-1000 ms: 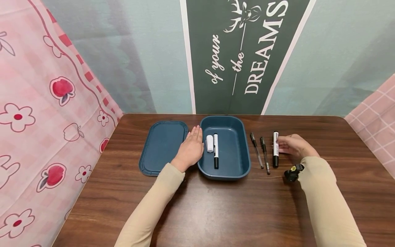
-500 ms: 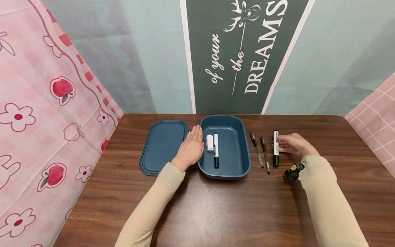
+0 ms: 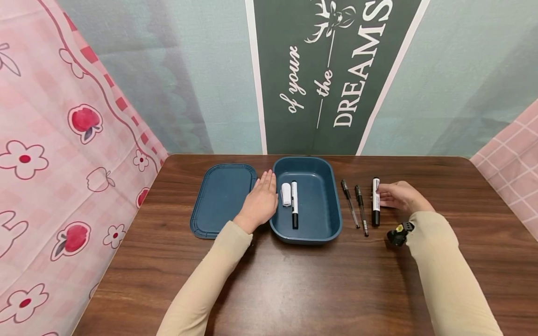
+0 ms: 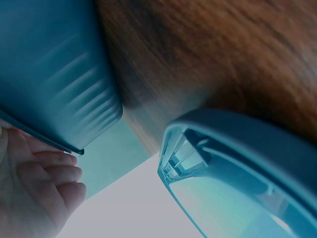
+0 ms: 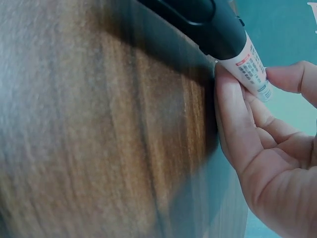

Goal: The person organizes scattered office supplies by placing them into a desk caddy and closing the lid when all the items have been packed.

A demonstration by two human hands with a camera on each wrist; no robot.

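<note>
Nothing visibly moved: right hand [image 3: 402, 196] pinches marker [image 3: 376, 210], left hand [image 3: 259, 201], fingers straight, touches box [image 3: 304, 241]

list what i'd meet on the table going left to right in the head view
Blue lid, left hand, small white item inside the blue box, inner marker, first pen, second pen, outer marker, right hand.
</note>
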